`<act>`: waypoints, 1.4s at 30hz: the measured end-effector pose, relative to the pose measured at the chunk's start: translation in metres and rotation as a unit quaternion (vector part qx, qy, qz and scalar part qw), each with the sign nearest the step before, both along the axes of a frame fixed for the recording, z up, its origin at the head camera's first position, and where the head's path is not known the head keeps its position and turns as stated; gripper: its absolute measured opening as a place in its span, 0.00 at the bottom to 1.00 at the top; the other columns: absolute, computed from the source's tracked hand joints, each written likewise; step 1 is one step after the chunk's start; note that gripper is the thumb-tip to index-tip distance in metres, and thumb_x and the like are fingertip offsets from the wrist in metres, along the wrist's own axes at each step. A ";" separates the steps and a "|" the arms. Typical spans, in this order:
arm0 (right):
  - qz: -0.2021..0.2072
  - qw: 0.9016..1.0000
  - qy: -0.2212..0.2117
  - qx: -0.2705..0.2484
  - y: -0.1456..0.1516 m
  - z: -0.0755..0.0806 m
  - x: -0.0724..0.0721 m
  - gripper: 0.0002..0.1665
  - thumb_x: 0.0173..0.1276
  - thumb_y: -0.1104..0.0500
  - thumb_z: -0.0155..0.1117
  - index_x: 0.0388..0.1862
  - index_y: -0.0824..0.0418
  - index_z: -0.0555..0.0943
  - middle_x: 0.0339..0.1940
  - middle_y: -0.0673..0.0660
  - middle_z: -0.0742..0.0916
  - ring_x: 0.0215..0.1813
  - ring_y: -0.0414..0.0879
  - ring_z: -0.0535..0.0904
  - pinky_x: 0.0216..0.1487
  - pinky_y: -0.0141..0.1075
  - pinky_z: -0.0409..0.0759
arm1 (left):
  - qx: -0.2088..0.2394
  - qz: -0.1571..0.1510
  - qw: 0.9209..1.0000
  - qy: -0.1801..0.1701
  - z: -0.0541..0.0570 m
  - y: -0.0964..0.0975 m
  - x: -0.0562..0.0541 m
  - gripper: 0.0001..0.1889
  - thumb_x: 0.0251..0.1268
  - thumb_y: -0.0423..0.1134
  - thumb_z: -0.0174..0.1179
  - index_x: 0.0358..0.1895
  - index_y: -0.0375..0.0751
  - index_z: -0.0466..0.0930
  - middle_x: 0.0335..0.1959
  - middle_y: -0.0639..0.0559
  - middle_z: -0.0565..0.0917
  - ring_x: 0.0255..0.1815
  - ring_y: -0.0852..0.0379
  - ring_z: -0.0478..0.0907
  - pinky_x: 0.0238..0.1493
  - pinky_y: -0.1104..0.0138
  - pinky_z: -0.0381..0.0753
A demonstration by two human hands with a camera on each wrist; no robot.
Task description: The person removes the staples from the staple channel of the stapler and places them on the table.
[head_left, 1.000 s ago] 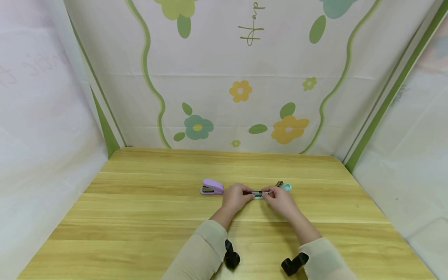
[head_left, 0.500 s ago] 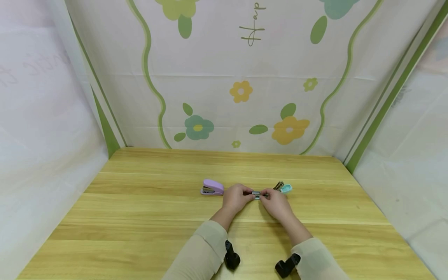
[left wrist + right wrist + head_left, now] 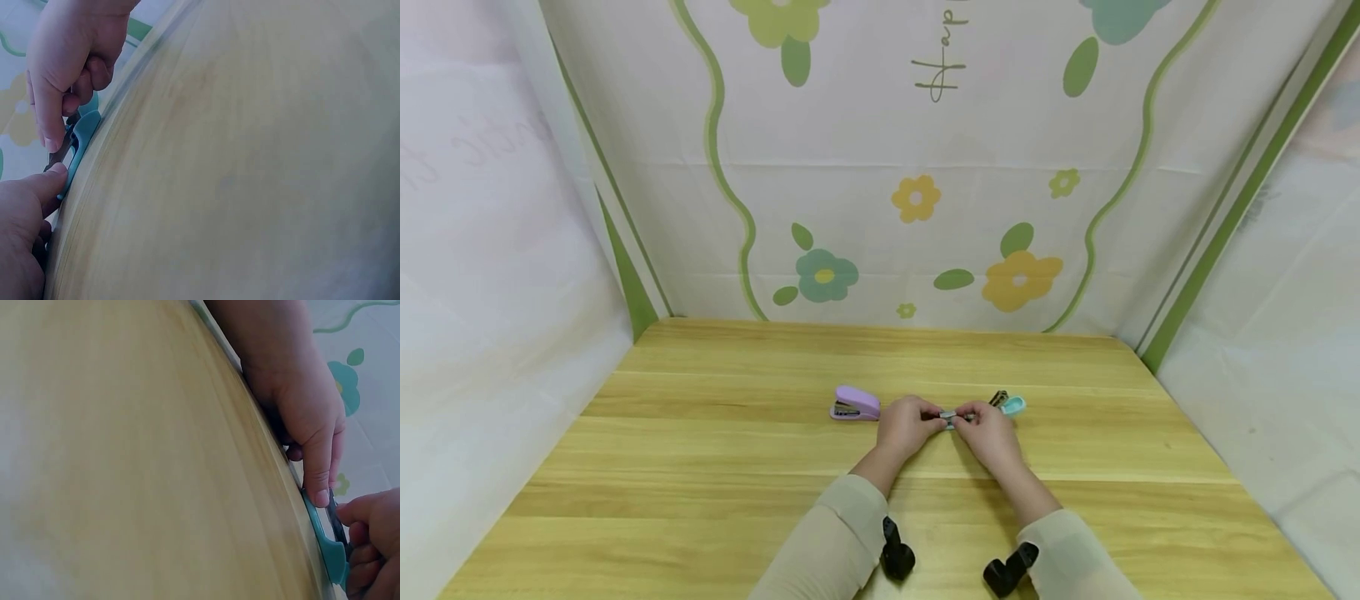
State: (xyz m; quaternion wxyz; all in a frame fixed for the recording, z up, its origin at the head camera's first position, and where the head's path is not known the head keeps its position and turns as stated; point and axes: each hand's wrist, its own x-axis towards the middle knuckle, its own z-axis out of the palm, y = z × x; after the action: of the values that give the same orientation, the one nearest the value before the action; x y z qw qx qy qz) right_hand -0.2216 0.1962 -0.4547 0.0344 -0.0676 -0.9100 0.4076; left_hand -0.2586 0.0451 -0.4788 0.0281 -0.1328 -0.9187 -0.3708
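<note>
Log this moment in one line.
left hand: pinches opened teal stapler | right hand: grips same stapler | purple stapler: on table, left of both hands

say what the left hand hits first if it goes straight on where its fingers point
Past the teal stapler it grips, the left hand would likely meet the right hand first, though the depth between them is hard to judge.

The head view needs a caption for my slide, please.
Left hand and right hand work at an opened turquoise stapler, purple stapler nearby.
</note>
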 end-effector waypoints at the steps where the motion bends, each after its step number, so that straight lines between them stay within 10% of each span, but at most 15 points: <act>1: -0.001 1.000 0.002 -0.002 0.000 0.000 0.000 0.13 0.67 0.56 0.66 0.47 0.62 0.84 0.17 0.50 0.76 0.20 0.41 0.67 0.20 0.30 0.65 | 0.000 0.000 1.000 0.000 0.000 0.000 0.000 0.09 0.59 0.50 0.69 0.40 0.55 0.90 0.41 0.60 0.88 0.44 0.59 0.84 0.47 0.64 0.83; 24: 0.030 0.999 -0.006 -0.020 0.019 0.010 -0.001 0.17 0.70 0.54 0.64 0.53 0.59 0.84 0.20 0.51 0.75 0.23 0.42 0.66 0.22 0.30 0.65 | 0.001 -0.003 1.000 -0.003 0.001 0.002 0.002 0.09 0.58 0.51 0.69 0.40 0.56 0.91 0.41 0.60 0.88 0.44 0.59 0.84 0.46 0.64 0.82; 42: 0.085 0.994 -0.033 -0.054 0.074 -0.003 0.029 0.18 0.63 0.53 0.71 0.48 0.62 0.86 0.19 0.48 0.72 0.22 0.38 0.65 0.22 0.29 0.66 | 0.002 0.006 1.000 -0.003 -0.001 0.000 0.001 0.10 0.59 0.51 0.69 0.42 0.55 0.90 0.42 0.60 0.88 0.45 0.58 0.84 0.47 0.63 0.83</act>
State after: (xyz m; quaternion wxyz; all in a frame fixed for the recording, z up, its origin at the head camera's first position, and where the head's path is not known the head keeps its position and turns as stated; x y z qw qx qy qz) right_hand -0.1922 0.2701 -0.4581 -0.0343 -0.0055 -0.8898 0.4550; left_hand -0.2571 0.0452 -0.4794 0.0277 -0.1257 -0.9189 -0.3730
